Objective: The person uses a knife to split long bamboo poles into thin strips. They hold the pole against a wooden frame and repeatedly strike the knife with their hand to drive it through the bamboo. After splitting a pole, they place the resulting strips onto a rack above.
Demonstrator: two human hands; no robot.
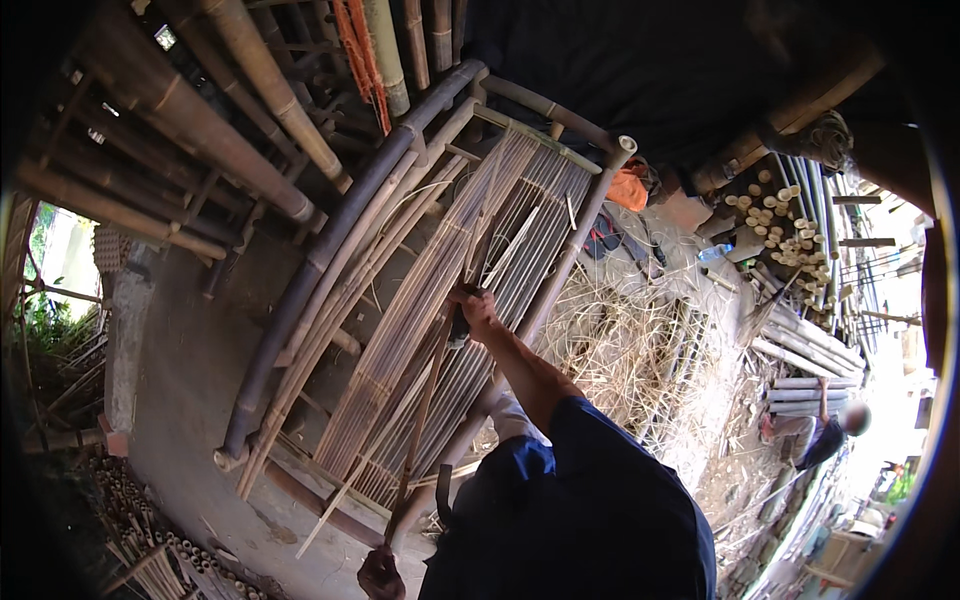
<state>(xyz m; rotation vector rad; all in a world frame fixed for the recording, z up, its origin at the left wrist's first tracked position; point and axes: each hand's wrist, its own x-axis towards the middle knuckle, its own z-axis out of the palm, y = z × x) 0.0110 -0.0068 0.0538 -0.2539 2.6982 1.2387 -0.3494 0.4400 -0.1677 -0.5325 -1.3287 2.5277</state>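
Observation:
A long bamboo frame (pixel 322 255) with a bed of thin parallel bamboo slats (pixel 425 270) lies in front of me. My right hand (pixel 480 310) is closed over the middle of the slats, at the upper end of a long brown bamboo strip (pixel 425 400). Something small and dark shows just below its fingers; I cannot make out what it is. At the lower end of the strip, near the frame's near corner, my left hand (pixel 380 574) is closed on it. The strip runs slantwise over the slats between both hands.
Thick bamboo poles (pixel 210 110) lean at upper left. Bamboo shavings (pixel 635 360) litter the ground right of the frame. Beyond lie an orange cloth (pixel 628 188), a plastic bottle (pixel 715 253) and stacked bamboo (pixel 775 215). Another person (pixel 825 440) is at far right.

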